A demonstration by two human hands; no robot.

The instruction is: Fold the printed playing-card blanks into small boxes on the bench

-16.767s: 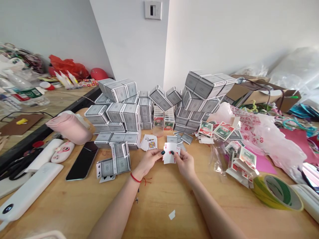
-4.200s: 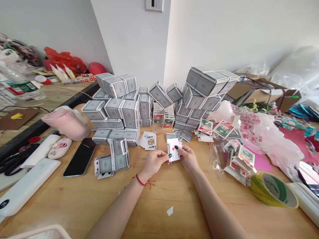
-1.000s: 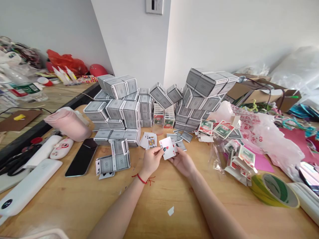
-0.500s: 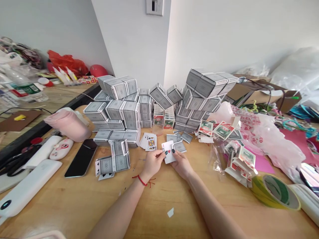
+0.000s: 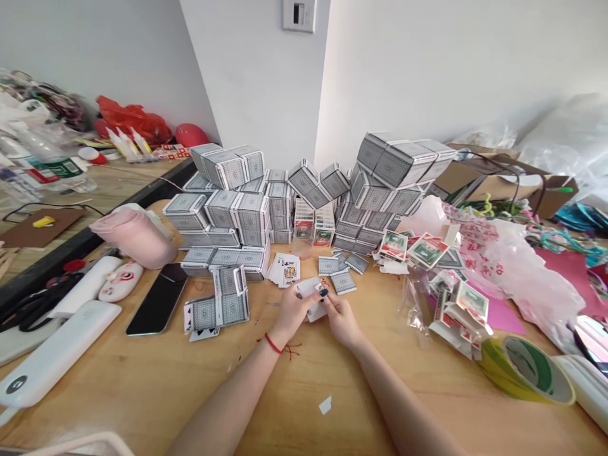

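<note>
Both my hands meet over the wooden table [image 5: 304, 386], pinching white playing cards [image 5: 308, 289] with red pips. My left hand [image 5: 291, 311] grips their left edge, thumb on top. My right hand [image 5: 338, 316] holds the right side, dark-nailed fingers curled over them. The cards now lie tilted low and nearly flat. A fanned pile of face-up cards [image 5: 284, 270] lies just beyond my left hand. Loose grey-backed cards [image 5: 338, 271] are scattered ahead of my right hand. A partly built grey card cube [image 5: 219, 306] stands left of my hands.
Stacks of grey card cubes [image 5: 304, 196] line the back wall. At the left are a black phone [image 5: 158, 308], a pink roll [image 5: 133, 235] and white devices [image 5: 57, 361]. On the right lie card boxes [image 5: 458, 304], a pink plastic bag [image 5: 513, 266] and yellow-green tape [image 5: 527, 373]. A paper scrap [image 5: 325, 405] lies near me.
The cards have tipped from upright and facing me down towards the table. Both hands have dropped lower and closed tighter together over them.
</note>
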